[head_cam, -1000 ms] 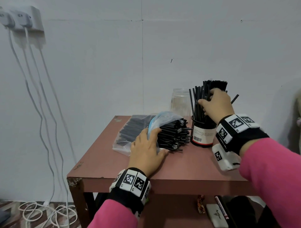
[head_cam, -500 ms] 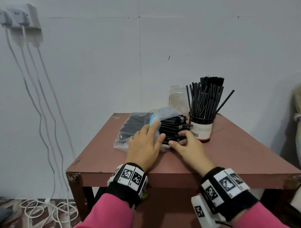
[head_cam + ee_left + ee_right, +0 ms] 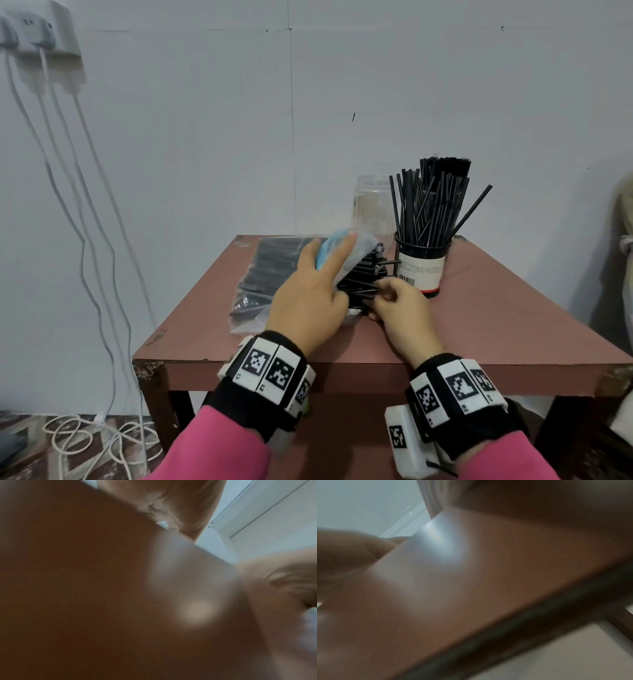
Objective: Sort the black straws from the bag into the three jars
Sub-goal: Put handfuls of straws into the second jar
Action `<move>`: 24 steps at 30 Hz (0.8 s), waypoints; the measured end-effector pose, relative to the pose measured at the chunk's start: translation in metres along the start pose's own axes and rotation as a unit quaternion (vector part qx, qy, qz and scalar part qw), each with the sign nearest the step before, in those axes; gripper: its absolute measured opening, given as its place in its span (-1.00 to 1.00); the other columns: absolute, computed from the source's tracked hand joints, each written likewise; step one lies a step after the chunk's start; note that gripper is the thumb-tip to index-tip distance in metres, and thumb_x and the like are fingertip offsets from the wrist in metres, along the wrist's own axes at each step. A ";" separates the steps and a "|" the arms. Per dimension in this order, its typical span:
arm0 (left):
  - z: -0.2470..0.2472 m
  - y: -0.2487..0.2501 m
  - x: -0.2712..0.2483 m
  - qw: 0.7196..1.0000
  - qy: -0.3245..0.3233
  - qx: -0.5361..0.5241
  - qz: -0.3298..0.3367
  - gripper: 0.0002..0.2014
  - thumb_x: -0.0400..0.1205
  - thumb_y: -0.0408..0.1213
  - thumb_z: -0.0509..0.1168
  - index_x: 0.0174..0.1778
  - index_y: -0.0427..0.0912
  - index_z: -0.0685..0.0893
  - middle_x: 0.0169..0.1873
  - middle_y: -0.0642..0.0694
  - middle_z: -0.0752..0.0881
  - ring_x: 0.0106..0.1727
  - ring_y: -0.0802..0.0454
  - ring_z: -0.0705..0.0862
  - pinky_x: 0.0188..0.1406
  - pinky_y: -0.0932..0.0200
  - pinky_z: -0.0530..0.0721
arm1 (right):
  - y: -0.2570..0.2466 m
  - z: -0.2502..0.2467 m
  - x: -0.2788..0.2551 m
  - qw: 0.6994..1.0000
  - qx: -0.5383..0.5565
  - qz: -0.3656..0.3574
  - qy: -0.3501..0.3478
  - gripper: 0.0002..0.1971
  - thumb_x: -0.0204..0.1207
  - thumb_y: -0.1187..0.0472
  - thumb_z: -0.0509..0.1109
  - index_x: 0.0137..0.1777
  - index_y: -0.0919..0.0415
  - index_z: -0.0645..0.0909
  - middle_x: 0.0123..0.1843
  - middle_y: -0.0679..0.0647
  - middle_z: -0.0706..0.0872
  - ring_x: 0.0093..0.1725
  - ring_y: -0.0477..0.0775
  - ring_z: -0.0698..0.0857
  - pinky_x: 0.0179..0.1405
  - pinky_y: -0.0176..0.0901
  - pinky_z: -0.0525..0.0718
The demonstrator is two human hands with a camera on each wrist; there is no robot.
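A clear plastic bag (image 3: 267,270) of black straws (image 3: 363,274) lies on the brown table (image 3: 496,308), its open mouth toward the right. My left hand (image 3: 318,291) lies on the bag with straight fingers, pressing its blue-edged mouth. My right hand (image 3: 394,301) has its fingers curled round the straw ends sticking out of the bag. A labelled jar (image 3: 423,270) packed with upright black straws stands just right of the bag. A clear jar (image 3: 371,205) stands behind it. Both wrist views are blurred, showing only the table (image 3: 471,581) surface and parts of hands.
White cables (image 3: 85,240) hang from a wall socket (image 3: 41,34) at the left and coil on the floor. The table stands against a pale wall. The right half of the table is bare.
My right hand left the straws in the labelled jar, came down to the bag's mouth and now grips the straw ends. My left hand has stayed on the bag.
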State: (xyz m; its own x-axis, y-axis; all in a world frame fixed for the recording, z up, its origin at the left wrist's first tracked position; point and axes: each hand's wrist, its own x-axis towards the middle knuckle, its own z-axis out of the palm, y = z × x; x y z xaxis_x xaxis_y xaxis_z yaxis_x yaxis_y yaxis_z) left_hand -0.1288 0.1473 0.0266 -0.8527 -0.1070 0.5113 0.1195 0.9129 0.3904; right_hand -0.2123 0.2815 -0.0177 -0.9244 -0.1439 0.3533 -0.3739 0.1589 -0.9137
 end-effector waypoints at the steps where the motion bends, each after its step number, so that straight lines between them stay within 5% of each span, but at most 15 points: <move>1: -0.004 0.003 0.003 1.000 -0.003 0.021 -0.011 -0.28 0.61 -0.26 0.17 0.58 0.49 0.09 0.65 -0.09 0.05 0.33 -0.16 0.52 0.26 -0.04 0.56 | 0.001 0.000 0.001 1.000 -0.013 -0.006 0.000 -0.82 0.50 0.48 0.36 -0.07 0.21 0.67 -0.22 0.13 0.74 -0.27 -0.01 0.68 -0.31 -0.35 0.68; 3: -0.008 0.004 0.010 0.996 -0.004 0.084 -0.017 -0.40 0.65 -0.16 0.15 0.50 0.56 0.21 0.68 -0.08 -0.03 0.59 -0.20 0.18 0.54 -0.25 0.22 | 0.002 -0.001 0.000 1.000 -0.024 -0.011 -0.005 -0.83 0.52 0.46 0.36 -0.05 0.21 0.68 -0.20 0.11 0.75 -0.26 -0.04 0.70 -0.32 -0.37 0.67; 5: -0.004 -0.003 0.015 0.997 -0.029 0.063 -0.031 -0.55 0.72 -0.07 0.11 0.39 0.64 0.33 0.69 0.00 -0.10 0.68 -0.20 -0.14 0.57 -0.41 -0.14 | 0.002 -0.001 0.000 1.000 -0.008 -0.010 -0.011 -0.82 0.54 0.47 0.34 -0.09 0.18 0.67 -0.21 0.07 0.73 -0.27 -0.06 0.70 -0.36 -0.41 0.65; 7: 0.004 -0.013 0.016 0.996 -0.051 -0.034 -0.062 -0.59 0.75 -0.08 0.08 0.27 0.71 0.39 0.69 0.09 -0.05 0.68 -0.18 -0.23 0.54 -0.44 -0.29 | 0.001 -0.001 -0.001 1.000 0.017 -0.002 -0.008 -0.76 0.57 0.49 0.30 -0.13 0.13 0.64 -0.18 0.05 0.72 -0.21 -0.07 0.70 -0.34 -0.41 0.69; 9: 0.012 -0.022 0.013 0.991 -0.031 -0.105 -0.077 -0.56 0.76 -0.14 0.07 0.21 0.70 0.41 0.67 0.13 0.09 0.69 -0.15 -0.20 0.56 -0.41 -0.31 | 0.001 -0.001 -0.002 1.000 0.029 0.007 -0.004 -0.70 0.61 0.49 0.23 -0.14 0.07 0.62 -0.13 0.09 0.72 -0.19 -0.03 0.71 -0.28 -0.34 0.72; 12: 0.024 -0.027 0.011 0.992 0.019 -0.103 -0.078 -0.59 0.77 -0.17 0.04 0.42 0.47 0.43 0.65 0.10 0.20 0.69 -0.13 -0.17 0.59 -0.35 -0.28 | -0.003 -0.001 -0.005 0.996 0.085 0.017 0.002 -0.65 0.67 0.45 0.12 -0.09 0.03 0.64 -0.05 0.22 0.73 -0.22 0.03 0.69 -0.24 -0.17 0.72; 15: 0.028 -0.025 0.012 0.992 0.029 -0.093 -0.081 -0.59 0.78 -0.12 0.01 0.54 0.35 0.34 0.64 0.06 0.23 0.70 -0.13 -0.17 0.60 -0.32 -0.26 | -0.005 -0.001 -0.009 0.996 0.093 -0.012 0.003 -0.78 0.68 0.25 0.25 0.07 -0.09 0.66 0.01 0.06 0.74 -0.14 0.00 0.71 -0.24 -0.15 0.73; 17: 0.028 -0.025 0.013 0.991 0.024 -0.099 -0.083 -0.58 0.78 -0.08 0.00 0.58 0.33 0.28 0.65 0.05 0.20 0.70 -0.13 -0.19 0.59 -0.31 -0.27 | -0.008 -0.001 -0.008 0.998 0.017 -0.058 0.016 -0.77 0.58 0.10 0.42 0.21 -0.12 0.64 0.08 -0.05 0.69 -0.03 -0.09 0.68 -0.08 -0.28 0.69; 20: 0.026 -0.025 0.013 0.991 0.006 -0.104 -0.087 -0.50 0.74 -0.01 0.10 0.62 0.29 0.20 0.69 0.03 0.10 0.69 -0.10 -0.24 0.59 -0.30 -0.31 | -0.013 0.004 -0.002 0.989 -0.089 -0.116 0.031 -0.55 0.44 0.17 0.57 0.34 0.01 0.62 0.11 -0.05 0.58 -0.03 -0.19 0.55 -0.11 -0.63 0.45; 24: 0.027 -0.029 0.011 0.992 -0.013 -0.110 -0.068 -0.24 0.54 0.08 0.34 0.62 0.36 0.11 0.69 0.07 0.02 0.69 -0.09 -0.28 0.56 -0.30 -0.35 | -0.016 0.008 0.000 0.986 -0.098 -0.129 0.048 -0.65 0.44 0.26 0.55 0.22 0.06 0.70 -0.03 -0.15 0.59 -0.07 -0.21 0.57 -0.01 -0.51 0.53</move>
State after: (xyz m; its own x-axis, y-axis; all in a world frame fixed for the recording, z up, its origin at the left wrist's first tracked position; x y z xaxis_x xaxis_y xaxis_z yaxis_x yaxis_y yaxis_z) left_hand -0.1549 0.1305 0.0003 -0.8811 -0.2097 0.4239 0.1088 0.7825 0.6131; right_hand -0.2055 0.2715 -0.0049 -0.7962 -0.1132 0.5944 -0.5960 0.3167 -0.7379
